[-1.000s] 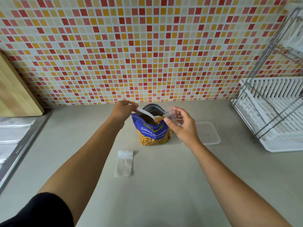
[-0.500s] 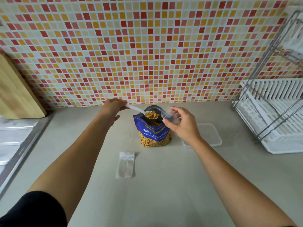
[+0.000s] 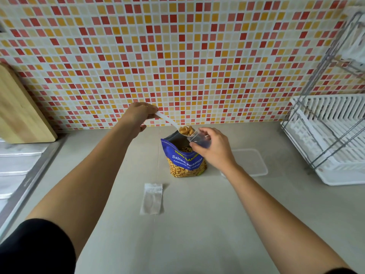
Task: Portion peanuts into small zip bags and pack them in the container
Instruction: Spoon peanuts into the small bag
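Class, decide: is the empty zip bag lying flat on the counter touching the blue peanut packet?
Apart. The head view shows a strip of bare counter between the empty zip bag and the blue peanut packet.

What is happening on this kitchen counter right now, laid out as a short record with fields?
Left hand: holds a white spoon heaped with peanuts
Right hand: holds a small zip bag at the spoon's tip
Peanut bag: open, upright, under the spoon
Spare zip bag: flat on the counter, nearer the person
Container: right of the peanut bag
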Available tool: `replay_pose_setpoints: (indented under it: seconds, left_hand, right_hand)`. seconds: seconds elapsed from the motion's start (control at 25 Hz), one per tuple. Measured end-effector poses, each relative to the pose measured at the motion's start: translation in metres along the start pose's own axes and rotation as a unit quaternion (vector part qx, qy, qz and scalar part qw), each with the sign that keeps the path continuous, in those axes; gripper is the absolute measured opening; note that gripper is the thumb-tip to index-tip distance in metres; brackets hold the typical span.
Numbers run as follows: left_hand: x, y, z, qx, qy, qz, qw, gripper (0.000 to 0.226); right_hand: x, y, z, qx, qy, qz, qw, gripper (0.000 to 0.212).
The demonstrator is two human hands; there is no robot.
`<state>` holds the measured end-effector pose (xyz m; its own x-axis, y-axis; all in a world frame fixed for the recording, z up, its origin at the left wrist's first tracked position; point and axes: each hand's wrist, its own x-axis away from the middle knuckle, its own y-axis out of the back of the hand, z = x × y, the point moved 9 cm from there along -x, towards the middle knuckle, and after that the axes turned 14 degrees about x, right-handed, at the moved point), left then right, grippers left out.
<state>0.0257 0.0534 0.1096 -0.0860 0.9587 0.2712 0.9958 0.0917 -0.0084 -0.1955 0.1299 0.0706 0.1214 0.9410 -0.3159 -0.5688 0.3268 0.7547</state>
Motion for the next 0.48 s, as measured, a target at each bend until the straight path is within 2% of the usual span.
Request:
replay_pose_setpoints:
  seconds: [0.12,0.2,0.36,0.48]
  left_hand:
    - [0.009,-0.018,-0.019,-0.064,-0.049,0.017,0.997,0.008]
    - [0.021,-0.037,-0.040,-0.138,-0.120,0.045,0.982,0.012]
    - [0.051,-0.079,-0.077,-0.316,-0.288,0.112,0.897,0.018]
    - [0.063,-0.085,-0.094,-0.374,-0.353,0.106,0.851,0.020]
  right_hand:
    - [-0.001,-0.002,0.003,-0.016,-0.002,-0.003,1.000,0.049]
    - [-0.001,-0.003,0.003,-0.037,-0.013,-0.008,0.999,0.048]
    - [0.000,-0.002,0.004,-0.090,-0.037,-0.015,0.995,0.047]
    - [0.002,-0.001,0.004,-0.093,-0.039,-0.024,0.995,0.047]
